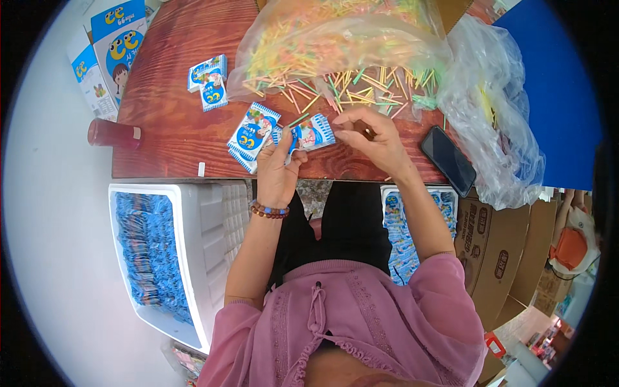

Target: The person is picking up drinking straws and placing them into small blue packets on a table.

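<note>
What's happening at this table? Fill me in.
A person sits at a wooden table. The left hand holds a small blue-and-white packet while the right hand pinches at its end. More packets lie beside it. Loose coloured sticks spill from a clear plastic bag just beyond. A white bin of blue packets stands below at the left, and a dark phone lies at the right.
</note>
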Motion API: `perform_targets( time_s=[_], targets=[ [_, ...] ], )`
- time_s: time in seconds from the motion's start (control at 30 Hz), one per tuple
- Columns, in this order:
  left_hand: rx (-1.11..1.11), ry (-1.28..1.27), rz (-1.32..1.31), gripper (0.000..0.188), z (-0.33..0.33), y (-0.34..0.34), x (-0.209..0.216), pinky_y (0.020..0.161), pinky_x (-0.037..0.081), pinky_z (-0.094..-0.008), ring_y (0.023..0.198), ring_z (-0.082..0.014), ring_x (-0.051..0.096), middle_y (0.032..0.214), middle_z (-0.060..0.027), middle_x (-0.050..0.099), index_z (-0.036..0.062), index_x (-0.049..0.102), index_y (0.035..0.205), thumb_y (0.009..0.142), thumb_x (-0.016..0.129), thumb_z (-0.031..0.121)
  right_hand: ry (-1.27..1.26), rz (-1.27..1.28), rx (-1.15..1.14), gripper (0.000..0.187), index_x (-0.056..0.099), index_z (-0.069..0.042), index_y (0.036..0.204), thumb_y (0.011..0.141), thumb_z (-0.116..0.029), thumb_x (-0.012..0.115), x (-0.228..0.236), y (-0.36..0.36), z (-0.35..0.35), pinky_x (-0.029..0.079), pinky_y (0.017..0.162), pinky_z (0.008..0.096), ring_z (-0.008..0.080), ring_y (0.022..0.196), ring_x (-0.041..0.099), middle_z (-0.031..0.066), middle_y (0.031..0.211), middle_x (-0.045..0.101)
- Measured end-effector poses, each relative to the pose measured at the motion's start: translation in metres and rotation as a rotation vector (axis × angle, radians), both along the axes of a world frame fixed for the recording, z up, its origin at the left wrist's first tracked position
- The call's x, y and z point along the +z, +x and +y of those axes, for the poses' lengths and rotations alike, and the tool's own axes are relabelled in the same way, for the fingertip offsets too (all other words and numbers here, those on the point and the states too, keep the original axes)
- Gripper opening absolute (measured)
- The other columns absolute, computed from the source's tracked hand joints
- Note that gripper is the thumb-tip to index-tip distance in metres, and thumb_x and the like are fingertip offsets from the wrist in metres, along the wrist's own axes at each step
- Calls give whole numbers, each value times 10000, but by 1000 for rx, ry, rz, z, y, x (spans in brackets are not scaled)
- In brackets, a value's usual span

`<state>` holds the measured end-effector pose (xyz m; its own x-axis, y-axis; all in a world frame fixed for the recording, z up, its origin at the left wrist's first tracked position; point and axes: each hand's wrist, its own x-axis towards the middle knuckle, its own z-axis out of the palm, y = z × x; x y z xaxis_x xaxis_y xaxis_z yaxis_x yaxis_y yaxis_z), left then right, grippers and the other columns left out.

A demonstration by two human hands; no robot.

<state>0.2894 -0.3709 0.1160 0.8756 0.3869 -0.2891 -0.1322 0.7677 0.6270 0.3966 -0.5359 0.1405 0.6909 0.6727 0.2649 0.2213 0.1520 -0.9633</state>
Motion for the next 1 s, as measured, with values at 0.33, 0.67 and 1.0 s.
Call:
perform_targets(
  time_s=[0.33,0.67,1.0],
  targets=[
    [-52,-39,44,100,3,-3,-14,643,484,-271,731,-109,590,892,-17,664,66,655,900,921,607,152,-145,-317,170,230,599,-25,1061,833,0,574,-4,10,-15,416,637,278,155,739,526,64,840,527],
    [-30,42,65,163,-16,5,-6,616,487,-264,753,-102,602,898,-22,661,51,639,912,930,597,208,-200,-74,312,194,696,-15,886,865,-198,632,4,20,-9,474,700,316,201,781,623,95,857,657],
    [36,-55,54,192,-18,4,-15,591,473,-263,601,-110,535,802,-25,624,52,626,838,936,590,212,-741,-372,-320,193,687,-37,929,877,-210,618,0,150,-31,482,693,291,163,741,597,102,857,674]
  ],
)
